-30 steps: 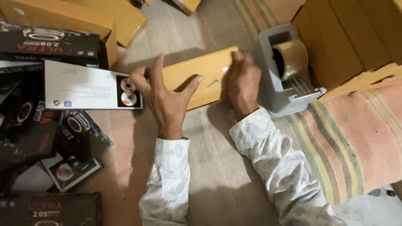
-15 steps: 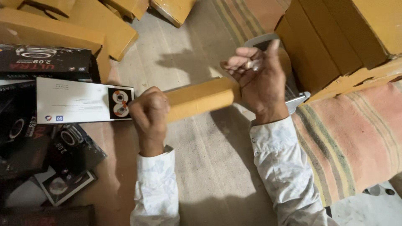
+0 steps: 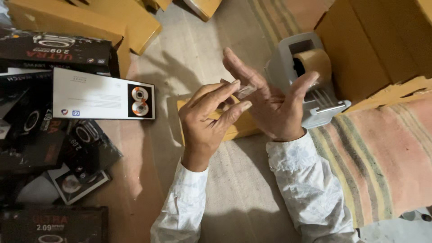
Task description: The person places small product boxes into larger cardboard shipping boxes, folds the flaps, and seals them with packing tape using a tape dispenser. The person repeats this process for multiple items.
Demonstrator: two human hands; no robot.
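Both hands are raised above a slim yellow cardboard box (image 3: 238, 129) that lies on the floor mat. A short piece of clear tape (image 3: 245, 91) sits between them. My left hand (image 3: 208, 120) pinches one end of it with thumb and fingertips. My right hand (image 3: 272, 105) is spread, palm up, and the tape rests against its fingers. Just right of my right hand stands a grey tape dispenser (image 3: 315, 105) with a brown tape roll (image 3: 316, 63).
A white flat box (image 3: 96, 95) lies left of the hands, next to a pile of black product boxes (image 3: 40, 135). Yellow cartons (image 3: 90, 22) sit at the top left, a large brown carton (image 3: 373, 45) at the top right. A striped mat (image 3: 382, 153) covers the right.
The yellow box has been let go and now lies on the floor. Both hands have lifted off it and come together around the tape piece; the left hand has taken hold of it.
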